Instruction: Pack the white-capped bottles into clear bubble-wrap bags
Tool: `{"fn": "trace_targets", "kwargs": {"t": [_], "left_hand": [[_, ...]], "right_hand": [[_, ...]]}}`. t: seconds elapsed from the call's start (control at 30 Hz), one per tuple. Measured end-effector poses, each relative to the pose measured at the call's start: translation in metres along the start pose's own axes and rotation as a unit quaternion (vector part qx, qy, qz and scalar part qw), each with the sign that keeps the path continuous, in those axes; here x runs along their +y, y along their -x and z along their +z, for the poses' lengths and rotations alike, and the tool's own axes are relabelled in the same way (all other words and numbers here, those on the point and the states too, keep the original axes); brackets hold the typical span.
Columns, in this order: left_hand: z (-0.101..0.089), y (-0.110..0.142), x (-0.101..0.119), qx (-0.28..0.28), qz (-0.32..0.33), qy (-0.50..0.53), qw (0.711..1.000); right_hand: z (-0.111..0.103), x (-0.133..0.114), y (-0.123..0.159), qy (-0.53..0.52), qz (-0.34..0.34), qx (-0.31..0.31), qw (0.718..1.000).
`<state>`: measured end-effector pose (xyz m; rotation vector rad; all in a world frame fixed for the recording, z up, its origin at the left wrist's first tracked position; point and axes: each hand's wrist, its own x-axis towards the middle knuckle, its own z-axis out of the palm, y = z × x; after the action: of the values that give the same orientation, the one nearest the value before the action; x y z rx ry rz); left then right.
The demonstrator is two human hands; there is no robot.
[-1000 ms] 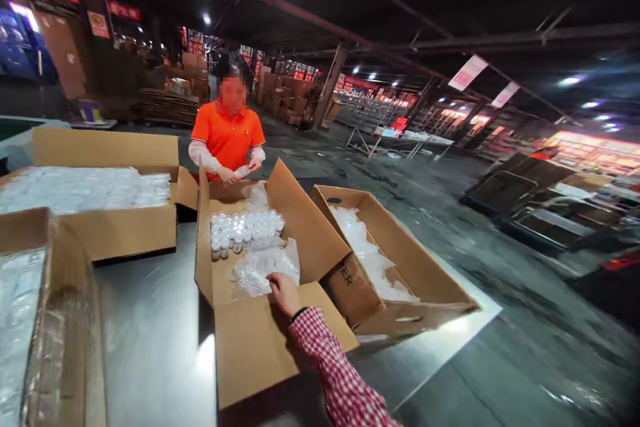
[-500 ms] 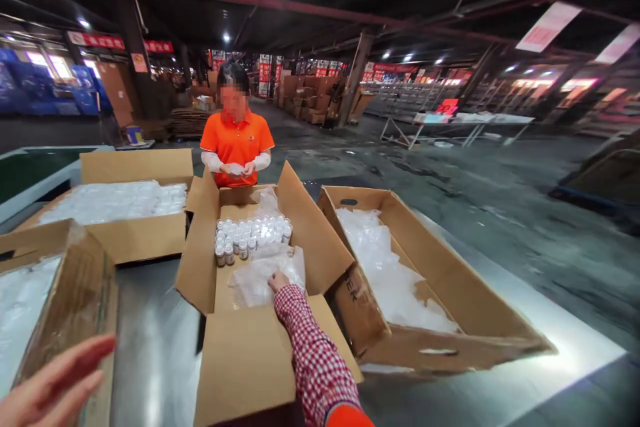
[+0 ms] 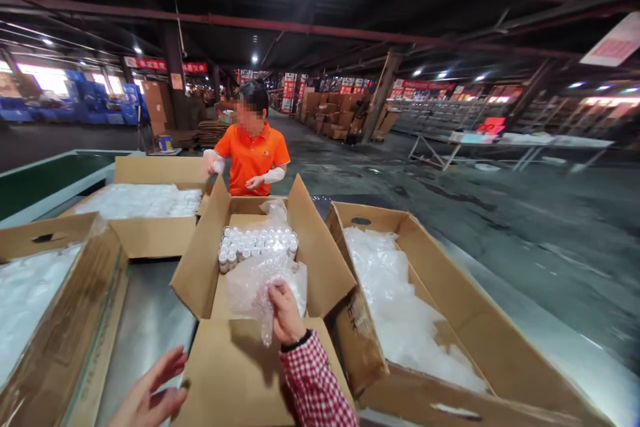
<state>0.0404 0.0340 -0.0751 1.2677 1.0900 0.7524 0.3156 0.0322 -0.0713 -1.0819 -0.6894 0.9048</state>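
R hand point(image 3: 286, 315), lower ctr of frame, has fingers pinched on bubble wrap point(image 3: 266, 307), crinkly, see-thru, dimpled. L hand point(image 3: 150, 395), btm left, fingers spread wide. Open ctr box point(image 3: 320, 257), brown cardboard, holds small round white-topped jars point(image 3: 257, 241) in rows. R box point(image 3: 465, 300), lower right, has cloudy, filmy plastic point(image 3: 395, 300). L box point(image 3: 63, 330), lower left, holds whitish packs point(image 3: 25, 307).

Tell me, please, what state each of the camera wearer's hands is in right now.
Left hand: open, with nothing visible in it.
Right hand: closed, holding clear bubble wrap.
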Motion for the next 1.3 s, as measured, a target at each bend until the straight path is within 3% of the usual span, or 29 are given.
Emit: {"fn": "trace_targets", "kwargs": {"t": [0.07,0.17,0.23,0.33,0.43,0.53,0.67,0.77,0.87,1.0,1.1,1.2,1.23,1.3], "left_hand": [[0.005,-0.003,0.015,-0.019,-0.011,0.057,0.998],[0.012,-0.010,0.037,-0.100,-0.047,0.155,0.982],[0.015,-0.015,0.049,-0.121,-0.049,0.185,0.974],[0.018,-0.020,0.060,-0.083,-0.026,0.189,0.978],[0.018,-0.020,0.064,-0.075,0.026,0.103,0.992],[0.018,-0.014,0.064,-0.073,0.078,-0.002,0.994],[0.017,-0.004,0.063,-0.072,0.076,0.014,0.994],[0.013,-0.003,0.065,-0.045,0.057,0.107,0.992],[0.005,-0.004,0.065,0.032,0.030,0.187,0.981],[-0.015,0.002,0.044,0.052,0.017,0.118,0.992],[-0.032,0.005,0.018,0.139,0.023,0.035,0.989],[-0.034,0.010,0.005,0.223,0.052,0.002,0.974],[-0.030,0.013,0.006,0.210,0.063,-0.001,0.976],[-0.018,0.020,0.015,0.132,0.086,-0.007,0.987]], "right_hand": [[0.009,-0.006,0.019,-0.099,0.052,-0.054,0.992],[0.019,-0.009,0.038,-0.166,0.097,-0.133,0.972],[0.020,-0.009,0.046,-0.130,0.084,-0.166,0.974],[0.017,-0.008,0.051,-0.066,0.065,-0.171,0.981],[0.012,-0.007,0.052,-0.019,0.064,-0.147,0.987],[0.010,-0.005,0.052,0.044,0.044,-0.107,0.992],[0.011,-0.007,0.049,0.100,0.014,-0.075,0.992],[0.013,-0.014,0.053,0.010,0.079,-0.153,0.985],[0.018,-0.017,0.064,-0.126,0.145,-0.253,0.948],[0.029,-0.009,0.077,-0.174,0.195,-0.221,0.940],[0.040,-0.005,0.078,-0.102,0.153,-0.177,0.967],[0.059,-0.007,0.081,-0.015,0.067,-0.150,0.986],[0.067,-0.009,0.083,0.006,0.051,-0.172,0.984],[0.083,-0.011,0.090,0.032,0.037,-0.261,0.964]]}}
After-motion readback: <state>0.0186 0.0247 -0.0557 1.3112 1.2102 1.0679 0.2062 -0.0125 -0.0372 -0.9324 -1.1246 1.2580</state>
